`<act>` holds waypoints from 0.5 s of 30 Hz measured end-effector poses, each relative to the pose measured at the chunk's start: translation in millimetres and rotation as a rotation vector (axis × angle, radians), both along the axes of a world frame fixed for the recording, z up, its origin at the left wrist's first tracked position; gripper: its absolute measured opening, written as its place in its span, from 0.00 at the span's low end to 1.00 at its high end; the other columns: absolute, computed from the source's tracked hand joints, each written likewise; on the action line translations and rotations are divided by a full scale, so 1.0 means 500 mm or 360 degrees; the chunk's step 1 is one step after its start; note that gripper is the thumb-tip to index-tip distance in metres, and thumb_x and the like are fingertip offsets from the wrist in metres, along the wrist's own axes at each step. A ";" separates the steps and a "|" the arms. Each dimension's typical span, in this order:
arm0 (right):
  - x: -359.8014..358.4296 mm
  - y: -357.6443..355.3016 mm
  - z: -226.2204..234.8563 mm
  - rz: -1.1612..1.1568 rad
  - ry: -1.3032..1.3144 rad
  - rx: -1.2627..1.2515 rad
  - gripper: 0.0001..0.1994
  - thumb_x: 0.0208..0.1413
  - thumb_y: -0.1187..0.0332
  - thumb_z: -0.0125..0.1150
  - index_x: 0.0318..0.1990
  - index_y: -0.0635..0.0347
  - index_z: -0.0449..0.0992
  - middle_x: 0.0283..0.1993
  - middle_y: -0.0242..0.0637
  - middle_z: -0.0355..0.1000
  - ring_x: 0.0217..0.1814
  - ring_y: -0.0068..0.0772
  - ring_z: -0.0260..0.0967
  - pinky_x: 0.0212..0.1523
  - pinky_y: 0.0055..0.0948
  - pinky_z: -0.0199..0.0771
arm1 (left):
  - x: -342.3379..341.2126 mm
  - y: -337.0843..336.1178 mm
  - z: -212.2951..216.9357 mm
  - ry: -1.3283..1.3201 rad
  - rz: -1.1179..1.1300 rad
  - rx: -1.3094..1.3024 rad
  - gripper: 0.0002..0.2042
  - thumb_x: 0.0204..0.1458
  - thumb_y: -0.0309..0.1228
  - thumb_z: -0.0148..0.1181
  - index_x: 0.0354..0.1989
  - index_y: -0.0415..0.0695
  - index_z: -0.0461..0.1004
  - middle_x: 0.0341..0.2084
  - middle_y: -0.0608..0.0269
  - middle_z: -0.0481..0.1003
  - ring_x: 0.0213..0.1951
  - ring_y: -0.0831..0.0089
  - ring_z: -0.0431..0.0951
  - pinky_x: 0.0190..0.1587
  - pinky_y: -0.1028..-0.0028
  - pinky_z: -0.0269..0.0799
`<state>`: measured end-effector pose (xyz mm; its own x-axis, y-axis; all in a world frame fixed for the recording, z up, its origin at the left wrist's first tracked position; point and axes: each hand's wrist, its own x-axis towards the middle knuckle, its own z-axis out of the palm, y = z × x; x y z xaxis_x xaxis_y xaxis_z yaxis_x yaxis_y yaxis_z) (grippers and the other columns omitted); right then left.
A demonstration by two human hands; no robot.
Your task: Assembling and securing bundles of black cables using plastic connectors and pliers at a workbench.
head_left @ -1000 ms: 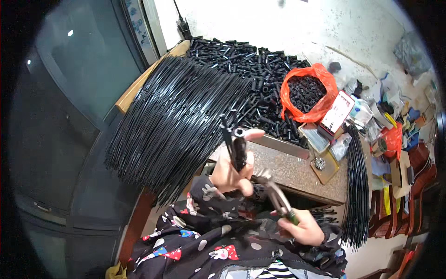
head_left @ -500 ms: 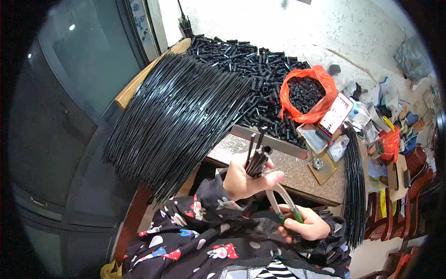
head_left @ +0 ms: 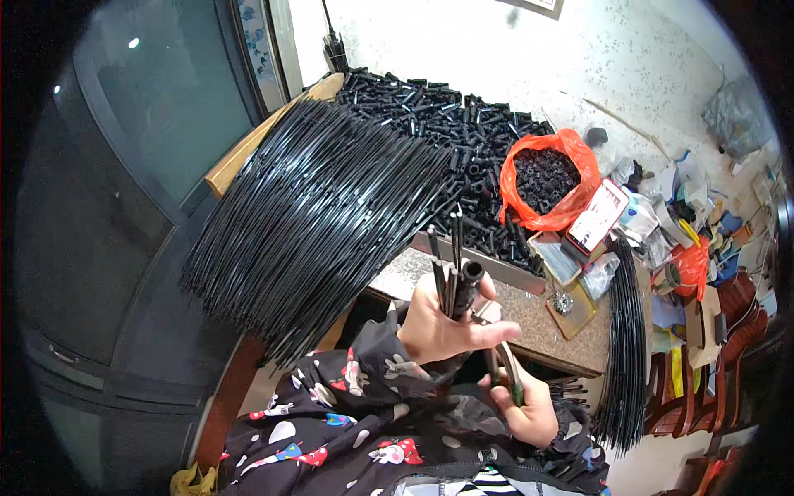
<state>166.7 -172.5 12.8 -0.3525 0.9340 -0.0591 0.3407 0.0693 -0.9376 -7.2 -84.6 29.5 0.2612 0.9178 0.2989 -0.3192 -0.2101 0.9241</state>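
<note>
My left hand (head_left: 438, 331) is closed around several thin black rods (head_left: 437, 269) that point upward from the fist. A black tubular piece with an open round end (head_left: 468, 288) stands among them, beside the thumb side. In my right hand (head_left: 531, 413) is a plier-like tool (head_left: 508, 360) with curved metal arms and green grips. The fingers are wrapped round its grips. Its upper end reaches close to the tubular piece at my left hand; whether its jaws touch it I cannot tell.
Left of the hands a large bundle of black rods (head_left: 306, 215) overhangs the table (head_left: 579, 339). Behind lie a heap of black tubular parts (head_left: 413, 107), a red bag (head_left: 556, 221) of small black parts, and a phone (head_left: 597, 217). More rods (head_left: 624, 355) hang at the right edge.
My right hand has moved down and a little left, and the tool is now more upright. In my left hand the tubular piece stands higher and more upright among the rods.
</note>
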 end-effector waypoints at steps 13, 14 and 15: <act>-0.026 -0.011 -0.016 -0.0159 -0.0227 0.0401 0.26 0.43 0.83 0.51 0.54 0.62 0.61 0.44 0.51 0.67 0.48 0.42 0.67 0.46 0.25 0.64 | -0.017 -0.013 -0.009 0.0171 0.0036 0.0033 0.14 0.30 0.28 0.68 0.21 0.41 0.66 0.13 0.74 0.63 0.17 0.87 0.61 0.18 0.83 0.57; -0.028 -0.011 -0.013 -0.0153 -0.0222 0.0410 0.26 0.43 0.83 0.51 0.54 0.62 0.61 0.44 0.51 0.67 0.48 0.42 0.67 0.46 0.25 0.64 | -0.021 -0.016 -0.007 0.0066 -0.0002 0.0052 0.15 0.30 0.28 0.68 0.22 0.41 0.66 0.14 0.74 0.64 0.17 0.87 0.61 0.19 0.84 0.57; -0.025 -0.010 -0.010 -0.0174 -0.0273 0.0415 0.26 0.42 0.83 0.52 0.54 0.62 0.61 0.43 0.51 0.67 0.46 0.42 0.68 0.46 0.25 0.65 | -0.017 -0.016 -0.001 0.0010 -0.0030 0.0112 0.16 0.31 0.28 0.68 0.25 0.41 0.66 0.16 0.74 0.64 0.18 0.87 0.61 0.19 0.84 0.57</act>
